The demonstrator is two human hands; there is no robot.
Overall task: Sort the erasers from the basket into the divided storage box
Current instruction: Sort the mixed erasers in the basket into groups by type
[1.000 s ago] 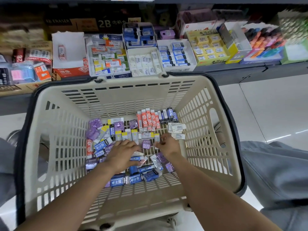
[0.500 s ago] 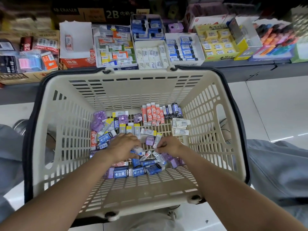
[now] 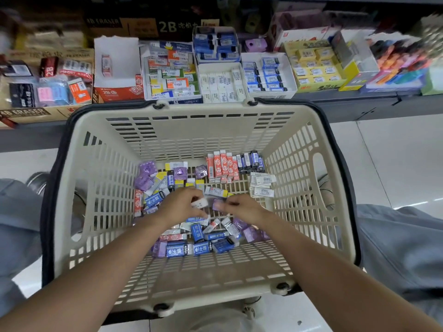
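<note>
A cream plastic basket (image 3: 191, 109) stands in front of me with several wrapped erasers on its floor. Orange-red erasers (image 3: 221, 165) and dark blue erasers (image 3: 250, 161) stand in rows at the far side, next to white erasers (image 3: 261, 185). Purple erasers (image 3: 146, 173) lie at the left and blue erasers (image 3: 199, 248) near me. Over the pile, my left hand (image 3: 177, 207) grips a white eraser (image 3: 200, 202). My right hand (image 3: 244, 208) pinches a small purple eraser (image 3: 217, 204). A white divided box (image 3: 220, 80) of erasers sits on the shelf behind the basket.
The shelf (image 3: 359, 104) behind the basket carries more display boxes: an orange-and-white one (image 3: 117, 89), a yellow one (image 3: 316, 68) and a blue one (image 3: 215, 44). My knees in grey trousers (image 3: 395, 236) flank the basket. White floor tiles (image 3: 383, 152) lie to the right.
Both hands have stopped rummaging and risen slightly off the pile. My left hand now holds a white eraser and my right a purple one.
</note>
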